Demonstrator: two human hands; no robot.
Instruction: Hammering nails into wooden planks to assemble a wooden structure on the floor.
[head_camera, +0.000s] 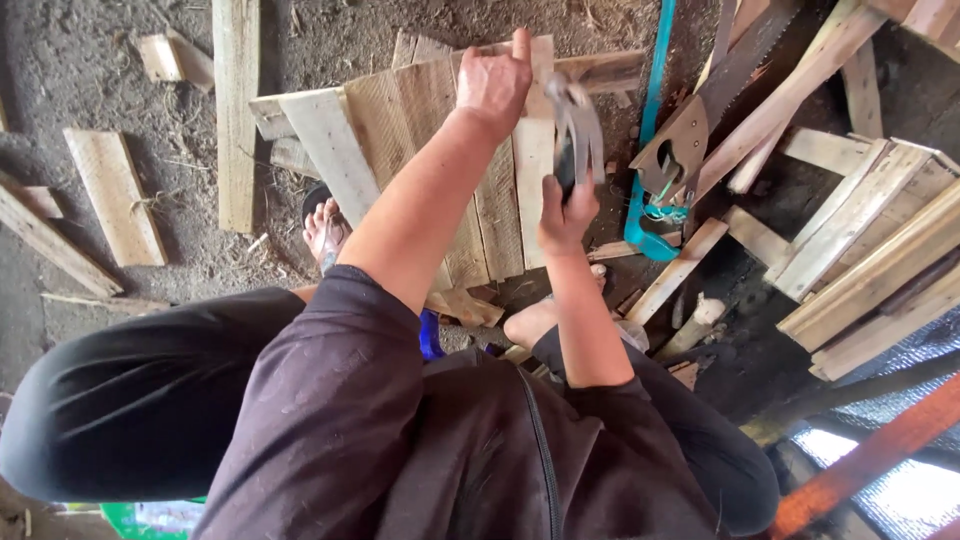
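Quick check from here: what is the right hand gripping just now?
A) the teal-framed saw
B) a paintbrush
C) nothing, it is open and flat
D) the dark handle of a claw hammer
D: the right hand is closed round the dark handle of the claw hammer, whose metal head is raised over the wooden boards; the teal-framed saw lies apart, to its right.

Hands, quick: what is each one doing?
Left hand: pressing down on the pale wooden plank panel, holding nothing.
Right hand: closed around the grey metal claw hammer.
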